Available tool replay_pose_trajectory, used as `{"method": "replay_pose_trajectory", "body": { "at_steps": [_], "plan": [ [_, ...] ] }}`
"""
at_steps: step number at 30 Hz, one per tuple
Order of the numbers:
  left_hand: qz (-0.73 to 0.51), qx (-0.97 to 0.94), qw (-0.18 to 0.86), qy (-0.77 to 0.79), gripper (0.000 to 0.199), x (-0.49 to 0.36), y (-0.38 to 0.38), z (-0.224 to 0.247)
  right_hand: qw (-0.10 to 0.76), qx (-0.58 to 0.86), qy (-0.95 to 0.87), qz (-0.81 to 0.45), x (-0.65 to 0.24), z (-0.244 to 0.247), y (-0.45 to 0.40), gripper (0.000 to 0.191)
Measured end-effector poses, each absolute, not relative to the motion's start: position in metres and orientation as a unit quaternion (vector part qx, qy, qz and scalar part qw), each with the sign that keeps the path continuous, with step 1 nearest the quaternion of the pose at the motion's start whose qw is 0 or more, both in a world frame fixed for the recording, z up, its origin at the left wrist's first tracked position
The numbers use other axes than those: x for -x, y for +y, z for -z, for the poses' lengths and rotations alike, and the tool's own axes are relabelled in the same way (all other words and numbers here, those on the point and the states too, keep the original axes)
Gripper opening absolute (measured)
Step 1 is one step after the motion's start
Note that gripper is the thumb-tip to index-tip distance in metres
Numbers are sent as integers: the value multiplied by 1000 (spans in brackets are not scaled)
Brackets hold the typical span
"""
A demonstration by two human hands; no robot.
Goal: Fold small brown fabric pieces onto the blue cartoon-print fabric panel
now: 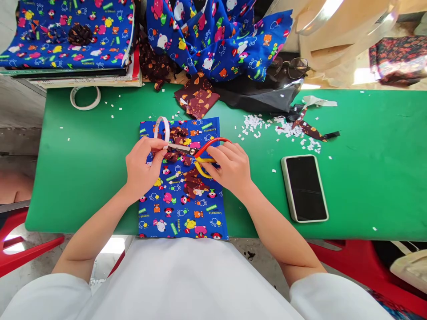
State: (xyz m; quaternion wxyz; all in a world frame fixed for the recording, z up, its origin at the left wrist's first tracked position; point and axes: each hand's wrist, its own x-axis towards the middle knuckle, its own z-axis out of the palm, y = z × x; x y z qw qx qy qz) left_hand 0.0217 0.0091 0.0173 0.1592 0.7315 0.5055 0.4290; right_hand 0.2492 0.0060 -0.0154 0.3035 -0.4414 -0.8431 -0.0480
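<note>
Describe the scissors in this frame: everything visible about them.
The scissors have thin loop handles, one red, one yellow, and short metal blades pointing toward the person's left. They lie low over the blue cartoon-print cloth, above brown fabric scraps. The right hand grips the handles. The left hand pinches a white strip at the blade tips. Whether the blades are closed is unclear.

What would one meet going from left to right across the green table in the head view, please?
Tape roll → left hand → scissors → right hand → white paper scraps → phone.
</note>
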Motion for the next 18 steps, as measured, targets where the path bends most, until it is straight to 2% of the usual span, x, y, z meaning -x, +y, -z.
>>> {"method": "replay_pose_trajectory", "body": {
  "at_steps": [6,11,18],
  "plan": [
    [-400,-755,85,512,8,-20,9,-16,286,479,-830,17,-249,20,5,23],
    [-341,-749,42,566,14,-8,16,-11,316,545,-776,-8,-253,24,8,23],
    [-257,-749,68,608,19,0,21,-7,292,597,-746,-33,-259,32,15,22]
  ]
}}
